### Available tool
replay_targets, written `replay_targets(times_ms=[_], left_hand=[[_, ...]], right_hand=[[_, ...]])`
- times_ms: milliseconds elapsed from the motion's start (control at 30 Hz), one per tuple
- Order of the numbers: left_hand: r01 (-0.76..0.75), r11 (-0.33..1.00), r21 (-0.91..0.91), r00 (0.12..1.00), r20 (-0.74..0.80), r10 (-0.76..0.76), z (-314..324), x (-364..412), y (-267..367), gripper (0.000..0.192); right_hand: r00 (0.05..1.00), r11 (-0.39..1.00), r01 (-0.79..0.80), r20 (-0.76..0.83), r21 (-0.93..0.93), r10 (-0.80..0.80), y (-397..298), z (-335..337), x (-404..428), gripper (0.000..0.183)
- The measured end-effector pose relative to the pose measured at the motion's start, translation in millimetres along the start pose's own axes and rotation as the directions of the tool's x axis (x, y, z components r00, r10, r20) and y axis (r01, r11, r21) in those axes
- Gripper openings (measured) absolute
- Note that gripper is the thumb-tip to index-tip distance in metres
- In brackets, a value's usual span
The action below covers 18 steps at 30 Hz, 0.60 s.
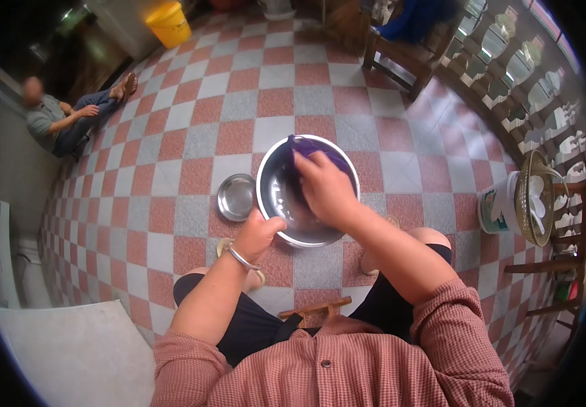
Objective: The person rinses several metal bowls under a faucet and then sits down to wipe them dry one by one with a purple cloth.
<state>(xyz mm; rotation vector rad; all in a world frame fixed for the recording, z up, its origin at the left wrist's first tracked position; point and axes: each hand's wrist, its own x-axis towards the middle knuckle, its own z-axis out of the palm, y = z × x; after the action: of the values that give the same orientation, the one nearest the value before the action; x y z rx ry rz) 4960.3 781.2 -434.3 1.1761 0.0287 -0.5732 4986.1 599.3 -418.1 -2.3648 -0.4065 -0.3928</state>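
Observation:
A round stainless steel basin (277,203) with a shiny rim is before me, between my knees. My left hand (261,234) grips its near left rim, thumb over the edge, a metal bangle on the wrist. Inside the basin my right hand (326,188) holds a dark purple cloth (336,155) against the far inner wall; part of the cloth is hidden under the fingers. A smaller shallow steel bowl (237,197) rests on the tiled floor just left of the basin.
Another person (64,119) sits at the far left. A yellow bucket (169,24) stands at the back left, a wooden chair (400,66) at the back right. Right of me are a white bucket (499,203) and a woven basket (526,213) with utensils. A pale surface (74,351) lies near left.

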Motion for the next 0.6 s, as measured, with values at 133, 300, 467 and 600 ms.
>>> replay_targets(times_ms=[133, 300, 467, 600], left_hand=[[0.079, 0.983, 0.165, 0.997, 0.001, -0.080, -0.6, 5.5, -5.9, 0.060], [-0.201, 0.947, 0.249, 0.979, 0.068, 0.190, 19.0, 4.0, -1.7, 0.084], [-0.313, 0.842, 0.440, 0.947, 0.082, 0.310, -3.1, 12.8, -9.3, 0.085], [-0.282, 0.891, 0.357, 0.957, 0.036, 0.288, 5.5, 11.6, -8.0, 0.081]], right_hand=[[0.962, 0.974, 0.226, 0.154, 0.010, -0.225, -23.9, 5.3, -10.8, 0.052], [0.964, 0.942, -0.264, -0.034, -0.208, 0.263, 23.1, 4.4, 11.2, 0.050], [0.980, 0.983, 0.185, 0.074, 0.008, -0.185, -18.6, 22.6, -12.4, 0.048], [0.986, 0.972, -0.150, 0.051, -0.180, 0.161, 7.2, 15.0, 6.0, 0.049]])
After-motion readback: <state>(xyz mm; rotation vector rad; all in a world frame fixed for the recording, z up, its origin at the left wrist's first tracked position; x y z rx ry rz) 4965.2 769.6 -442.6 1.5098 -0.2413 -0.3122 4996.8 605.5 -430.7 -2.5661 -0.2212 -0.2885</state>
